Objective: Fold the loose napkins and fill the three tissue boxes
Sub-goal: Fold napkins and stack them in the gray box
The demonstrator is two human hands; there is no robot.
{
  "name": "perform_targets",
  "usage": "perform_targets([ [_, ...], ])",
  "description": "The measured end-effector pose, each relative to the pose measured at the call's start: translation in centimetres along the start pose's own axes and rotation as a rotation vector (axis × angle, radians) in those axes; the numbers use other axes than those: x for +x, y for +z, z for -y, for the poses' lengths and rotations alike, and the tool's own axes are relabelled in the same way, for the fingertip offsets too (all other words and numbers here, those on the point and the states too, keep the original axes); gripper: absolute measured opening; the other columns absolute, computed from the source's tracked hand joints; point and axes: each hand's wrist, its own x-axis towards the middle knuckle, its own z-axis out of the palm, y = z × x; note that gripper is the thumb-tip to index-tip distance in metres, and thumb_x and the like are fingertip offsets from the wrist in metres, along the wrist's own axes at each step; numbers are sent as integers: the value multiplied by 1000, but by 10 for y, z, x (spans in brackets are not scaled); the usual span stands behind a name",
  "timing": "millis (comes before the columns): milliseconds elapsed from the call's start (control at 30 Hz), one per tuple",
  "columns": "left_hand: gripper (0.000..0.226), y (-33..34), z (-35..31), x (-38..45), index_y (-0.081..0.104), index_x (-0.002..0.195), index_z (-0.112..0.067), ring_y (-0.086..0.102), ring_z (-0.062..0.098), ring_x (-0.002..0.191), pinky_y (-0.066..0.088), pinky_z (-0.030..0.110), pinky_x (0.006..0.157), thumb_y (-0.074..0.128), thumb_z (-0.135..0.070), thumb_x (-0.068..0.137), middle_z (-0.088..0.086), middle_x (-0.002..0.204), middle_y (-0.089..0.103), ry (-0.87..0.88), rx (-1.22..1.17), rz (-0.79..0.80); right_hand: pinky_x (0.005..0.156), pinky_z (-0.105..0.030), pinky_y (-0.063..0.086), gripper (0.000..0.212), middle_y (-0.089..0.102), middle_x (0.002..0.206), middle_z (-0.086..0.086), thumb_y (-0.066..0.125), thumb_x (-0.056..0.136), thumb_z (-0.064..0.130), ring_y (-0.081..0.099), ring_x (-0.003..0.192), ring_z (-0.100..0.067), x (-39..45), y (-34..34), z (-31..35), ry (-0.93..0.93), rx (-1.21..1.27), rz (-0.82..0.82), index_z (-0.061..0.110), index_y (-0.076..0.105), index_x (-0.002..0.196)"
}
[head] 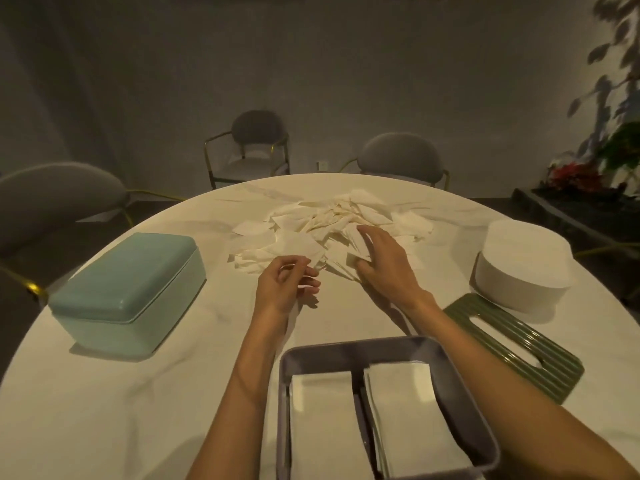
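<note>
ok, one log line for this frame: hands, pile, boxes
left hand: pinches a napkin at pile edge | right hand: on loose napkin pile | grey box: open, two folded stacks | teal box: lidded

Loose white napkins [332, 226] in a crumpled pile at table centre, far side. Grey box [460, 386] nearest, open, holds two neat stacks of folded napkins [412, 420] side by side. Teal box [128, 289] at left, lid on (contents hidden). White round box [523, 268] at right, closed. Green ribbed lid [512, 344] lies flat between the grey and white boxes.
</note>
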Motion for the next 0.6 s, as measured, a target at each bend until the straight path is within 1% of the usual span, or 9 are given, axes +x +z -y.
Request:
perform_targets([
  [133,27,-4,2,5,62,117,7,65,30,68,55,40,59,62,-15,102,16,83,70,7,-79,29,115,-41,39,55,57,147,-2,69,91,9,51,135,-24,6,3,-7,9,42,-77,20,56,144],
  [200,27,-5,4,5,62,118,8,63,31,68,54,39,58,62,-14,102,16,82,69,10,-97,29,110,-37,43,53,61,142,-2,65,91,2,54,131,-24,7,1,-8,21,55,-106,21,61,140],
  [233,27,-6,4,5,62,118,8,63,31,68,54,39,57,62,-14,102,17,83,68,11,-102,32,103,-33,46,50,65,137,-1,61,92,2,58,126,-23,7,-2,-8,34,74,-117,23,64,137],
  [300,28,-6,3,4,61,118,9,63,31,69,55,39,58,63,-14,102,19,86,68,10,-96,44,86,-28,48,39,72,122,1,59,97,9,65,108,-20,9,-13,-4,35,105,-127,27,70,130],
  [367,28,-5,3,3,62,117,8,64,31,68,56,38,59,63,-15,101,20,88,68,-1,-74,56,79,-30,51,27,74,108,1,60,100,16,66,95,-19,13,-26,3,30,137,-106,27,75,120],
  [400,28,-4,3,2,62,117,8,64,30,69,57,38,60,63,-16,102,20,89,68,-9,-63,62,79,-30,51,23,74,105,0,61,100,18,65,92,-19,14,-34,7,34,143,-94,25,76,116],
  [500,30,-1,2,1,63,118,5,67,31,72,60,40,65,64,-19,102,20,92,71,-27,-20,75,83,-30,52,20,72,110,0,63,101,20,64,92,-15,17,-55,15,17,153,-99,21,75,116],
  [533,30,0,2,1,63,119,4,68,31,73,60,40,66,64,-20,101,20,93,71,-33,-13,74,83,-31,55,17,73,108,2,64,101,23,65,90,-14,17,-62,18,0,162,-99,22,75,113],
  [600,32,1,3,2,62,120,6,67,31,72,60,40,65,64,-21,102,20,93,71,-39,-27,60,78,-30,57,9,71,94,7,64,100,27,66,83,-13,17,-75,26,-18,220,-69,24,73,100],
])
